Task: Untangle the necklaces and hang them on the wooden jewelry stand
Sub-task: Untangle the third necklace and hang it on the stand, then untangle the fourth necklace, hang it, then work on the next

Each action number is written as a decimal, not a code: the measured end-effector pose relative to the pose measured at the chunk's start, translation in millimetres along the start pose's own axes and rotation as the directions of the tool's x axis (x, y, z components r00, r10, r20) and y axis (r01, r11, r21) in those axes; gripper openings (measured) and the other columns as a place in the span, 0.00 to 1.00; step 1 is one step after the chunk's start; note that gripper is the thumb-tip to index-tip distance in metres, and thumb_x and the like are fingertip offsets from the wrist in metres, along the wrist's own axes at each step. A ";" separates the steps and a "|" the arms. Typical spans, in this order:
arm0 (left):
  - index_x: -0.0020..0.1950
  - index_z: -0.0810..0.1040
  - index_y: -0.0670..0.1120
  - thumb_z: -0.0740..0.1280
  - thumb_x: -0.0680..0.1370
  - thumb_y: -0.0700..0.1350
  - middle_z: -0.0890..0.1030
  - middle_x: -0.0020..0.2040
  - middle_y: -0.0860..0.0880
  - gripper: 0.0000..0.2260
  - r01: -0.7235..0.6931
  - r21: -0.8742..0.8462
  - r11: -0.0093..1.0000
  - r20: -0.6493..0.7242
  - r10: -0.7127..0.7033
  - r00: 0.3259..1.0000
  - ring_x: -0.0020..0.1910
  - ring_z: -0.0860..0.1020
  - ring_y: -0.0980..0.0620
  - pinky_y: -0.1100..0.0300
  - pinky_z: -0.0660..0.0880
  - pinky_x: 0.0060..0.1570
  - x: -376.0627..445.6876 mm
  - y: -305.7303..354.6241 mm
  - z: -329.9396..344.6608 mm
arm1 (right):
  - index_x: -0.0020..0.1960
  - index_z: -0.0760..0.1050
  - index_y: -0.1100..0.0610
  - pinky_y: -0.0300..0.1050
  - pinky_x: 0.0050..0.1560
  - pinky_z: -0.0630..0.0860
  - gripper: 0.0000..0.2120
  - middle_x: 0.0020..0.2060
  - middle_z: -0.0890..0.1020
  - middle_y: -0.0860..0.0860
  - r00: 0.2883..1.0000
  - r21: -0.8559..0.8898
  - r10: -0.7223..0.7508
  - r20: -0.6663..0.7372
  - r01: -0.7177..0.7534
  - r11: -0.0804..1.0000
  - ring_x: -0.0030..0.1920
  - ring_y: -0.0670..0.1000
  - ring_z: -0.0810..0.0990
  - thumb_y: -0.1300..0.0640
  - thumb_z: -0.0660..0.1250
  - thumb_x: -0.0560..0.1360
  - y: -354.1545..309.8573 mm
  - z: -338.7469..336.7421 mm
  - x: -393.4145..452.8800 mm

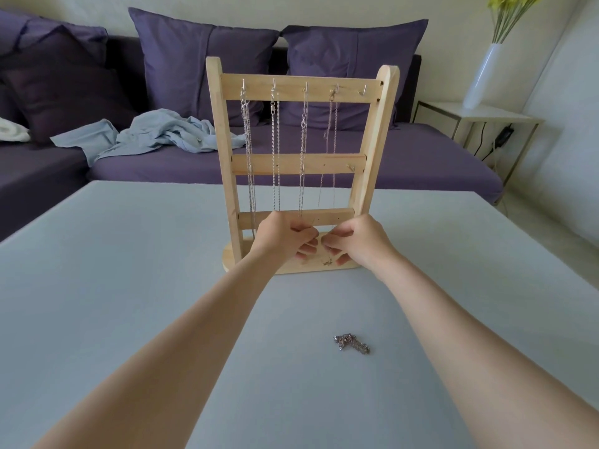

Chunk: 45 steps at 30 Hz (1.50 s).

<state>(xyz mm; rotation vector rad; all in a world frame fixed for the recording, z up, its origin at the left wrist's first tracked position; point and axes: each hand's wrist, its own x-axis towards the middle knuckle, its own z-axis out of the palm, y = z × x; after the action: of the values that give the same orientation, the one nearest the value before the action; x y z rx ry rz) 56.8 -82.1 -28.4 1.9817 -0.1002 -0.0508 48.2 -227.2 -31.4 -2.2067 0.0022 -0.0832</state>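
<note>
The wooden jewelry stand (372,150) is upright at the table's middle. Several silver necklaces (275,150) hang from hooks on its top bar; the rightmost hook (364,90) is bare. My left hand (283,238) and my right hand (358,241) sit close together in front of the stand's lowest bar, fingers curled, both pinching a thin chain (326,259) whose end dangles over the stand's base. A small bunched silver chain (351,343) lies on the table nearer to me, apart from both hands.
The grey table (129,286) reaches to the frame's edges. Behind it is a purple sofa (421,157) with cushions and a crumpled light-blue garment (155,134). A white vase (483,76) stands on a side table at the back right.
</note>
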 end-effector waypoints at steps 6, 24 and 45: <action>0.44 0.82 0.41 0.68 0.76 0.39 0.84 0.41 0.43 0.04 -0.003 -0.022 1.000 0.013 0.003 1.000 0.41 0.83 0.47 0.57 0.81 0.42 2.2 -3.1 0.5 | 0.37 0.81 0.66 0.45 0.43 0.81 0.07 0.29 0.80 0.54 1.000 0.028 0.021 0.012 -0.021 0.999 0.27 0.50 0.79 0.63 0.67 0.70 5.8 3.3 1.5; 0.42 0.83 0.42 0.67 0.76 0.41 0.83 0.37 0.46 0.07 -0.008 0.016 1.000 -0.012 0.008 1.000 0.42 0.83 0.46 0.54 0.81 0.46 -0.9 -12.7 9.2 | 0.39 0.81 0.66 0.41 0.39 0.80 0.06 0.32 0.81 0.57 0.998 0.116 0.063 0.024 -0.065 0.991 0.31 0.53 0.79 0.64 0.68 0.72 13.7 11.5 3.7; 0.42 0.83 0.40 0.67 0.74 0.40 0.84 0.43 0.42 0.06 0.010 0.267 0.964 0.192 -0.063 0.979 0.40 0.81 0.47 0.54 0.79 0.49 -66.0 -19.7 -1.6 | 0.44 0.79 0.67 0.46 0.38 0.80 0.07 0.33 0.79 0.56 0.929 -0.361 0.243 0.279 -0.133 0.923 0.34 0.55 0.78 0.62 0.70 0.71 -1.2 -13.1 -62.9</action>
<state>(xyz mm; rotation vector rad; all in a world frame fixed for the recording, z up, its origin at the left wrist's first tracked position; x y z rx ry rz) -7.8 -66.6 -46.4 2.2424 -0.2096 -0.2737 -15.4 -235.0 -26.3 -2.5265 0.0553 0.4150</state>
